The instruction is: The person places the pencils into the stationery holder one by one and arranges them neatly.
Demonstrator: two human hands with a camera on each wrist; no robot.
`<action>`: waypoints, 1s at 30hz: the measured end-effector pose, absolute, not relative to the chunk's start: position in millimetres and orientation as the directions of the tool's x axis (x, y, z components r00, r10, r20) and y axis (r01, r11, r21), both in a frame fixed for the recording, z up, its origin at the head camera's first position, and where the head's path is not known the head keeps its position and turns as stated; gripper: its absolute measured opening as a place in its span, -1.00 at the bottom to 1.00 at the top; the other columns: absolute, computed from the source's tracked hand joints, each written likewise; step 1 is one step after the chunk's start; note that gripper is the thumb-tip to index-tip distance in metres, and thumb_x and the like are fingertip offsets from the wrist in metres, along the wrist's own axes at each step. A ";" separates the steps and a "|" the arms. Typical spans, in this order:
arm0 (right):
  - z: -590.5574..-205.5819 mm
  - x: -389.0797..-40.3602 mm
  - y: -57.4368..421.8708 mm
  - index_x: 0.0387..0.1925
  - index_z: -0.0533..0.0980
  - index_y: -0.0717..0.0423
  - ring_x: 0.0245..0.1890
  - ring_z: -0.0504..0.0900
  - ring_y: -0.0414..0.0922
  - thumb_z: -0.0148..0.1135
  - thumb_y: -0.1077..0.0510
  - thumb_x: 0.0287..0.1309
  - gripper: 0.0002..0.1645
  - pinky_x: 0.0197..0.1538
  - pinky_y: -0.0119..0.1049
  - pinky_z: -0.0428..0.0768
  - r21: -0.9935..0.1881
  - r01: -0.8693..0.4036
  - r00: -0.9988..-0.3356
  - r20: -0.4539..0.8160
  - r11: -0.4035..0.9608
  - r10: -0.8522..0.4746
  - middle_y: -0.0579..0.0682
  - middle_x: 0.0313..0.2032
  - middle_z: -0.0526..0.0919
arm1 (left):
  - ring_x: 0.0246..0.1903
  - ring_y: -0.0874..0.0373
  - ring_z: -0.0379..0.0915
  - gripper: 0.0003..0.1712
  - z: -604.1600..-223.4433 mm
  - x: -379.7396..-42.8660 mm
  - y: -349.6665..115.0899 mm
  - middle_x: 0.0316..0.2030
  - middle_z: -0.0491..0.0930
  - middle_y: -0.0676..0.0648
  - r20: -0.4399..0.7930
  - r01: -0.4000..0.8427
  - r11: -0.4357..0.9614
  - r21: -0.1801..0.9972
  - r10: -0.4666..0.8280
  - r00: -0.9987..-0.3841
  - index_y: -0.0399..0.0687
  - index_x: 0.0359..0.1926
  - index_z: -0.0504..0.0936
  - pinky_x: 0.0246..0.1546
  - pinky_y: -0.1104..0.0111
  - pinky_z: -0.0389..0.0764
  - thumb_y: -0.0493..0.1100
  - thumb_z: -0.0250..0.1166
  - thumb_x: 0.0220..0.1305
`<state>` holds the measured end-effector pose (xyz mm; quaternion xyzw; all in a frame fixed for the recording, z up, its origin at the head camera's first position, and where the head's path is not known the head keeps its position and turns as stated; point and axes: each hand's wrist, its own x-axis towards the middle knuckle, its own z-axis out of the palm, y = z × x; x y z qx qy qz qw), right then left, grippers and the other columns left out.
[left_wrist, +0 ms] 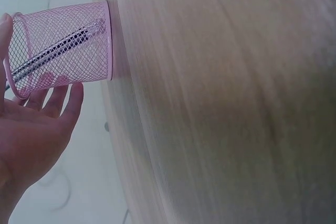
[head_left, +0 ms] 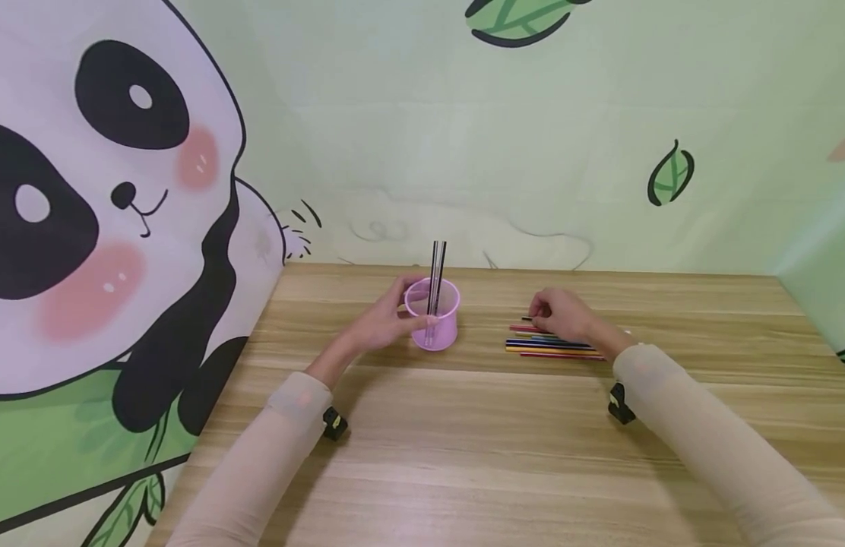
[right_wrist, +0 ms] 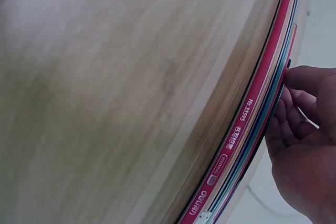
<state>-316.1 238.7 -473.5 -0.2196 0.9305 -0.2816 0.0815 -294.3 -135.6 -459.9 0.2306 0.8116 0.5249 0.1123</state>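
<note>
My left hand (head_left: 388, 323) holds a pink mesh pen cup (head_left: 447, 332) standing upright on the table, thumb on its near side and fingers round the back. Striped black-and-white pencils (head_left: 436, 273) lean inside the cup and stick out above its rim. To the right, a loose row of pencils (head_left: 552, 347) lies flat, in red, yellow, blue and black. Over the row's far side, my right hand (head_left: 564, 313) pinches a black pencil (right_wrist: 289, 63) between thumb and fingertips. Most of that pencil is hidden by the hand and the others. A red pencil (right_wrist: 247, 108) with white print lies nearest the right wrist camera.
The wood-grain table (head_left: 463, 456) meets a light green wall (head_left: 422, 152) just behind the cup and pencils. A panda picture (head_left: 176, 266) covers the wall at the left. Black wrist cameras sit under both sleeves.
</note>
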 end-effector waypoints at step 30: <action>-468.5 -310.4 234.9 -0.23 0.56 0.28 -0.29 0.56 -0.04 0.29 0.37 0.32 -0.95 -0.17 -0.16 0.60 -0.569 -0.381 -0.893 0.023 0.729 -0.449 0.06 -0.33 0.63 | 0.50 -0.17 0.24 0.01 -458.4 -292.5 -135.0 0.53 0.26 -0.21 0.060 0.255 0.340 0.905 0.492 -0.869 -0.09 0.60 0.10 0.48 0.01 0.41 0.00 0.50 0.36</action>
